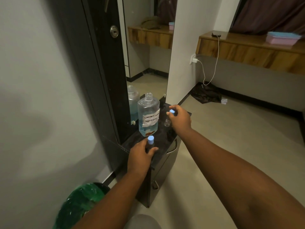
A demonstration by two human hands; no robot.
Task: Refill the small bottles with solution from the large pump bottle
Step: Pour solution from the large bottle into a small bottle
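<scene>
The large clear bottle [148,116] stands on a small black cabinet top [166,138], its neck uncapped with no pump on it. It carries a handwritten "contact lens solution" label and holds blue liquid low down. My left hand [140,156] grips a small bottle with a light blue cap [150,140] in front of the large bottle. To the right, my right hand [180,118] is closed on the blue cap of a second small clear bottle [167,121] that stands on the cabinet top.
A tall mirror [148,47] behind the cabinet reflects the large bottle. A green-lined waste bin [80,205] sits low at the left. A wooden shelf [247,48] with a pink and blue box runs along the right wall. A charger cable [212,68] hangs there.
</scene>
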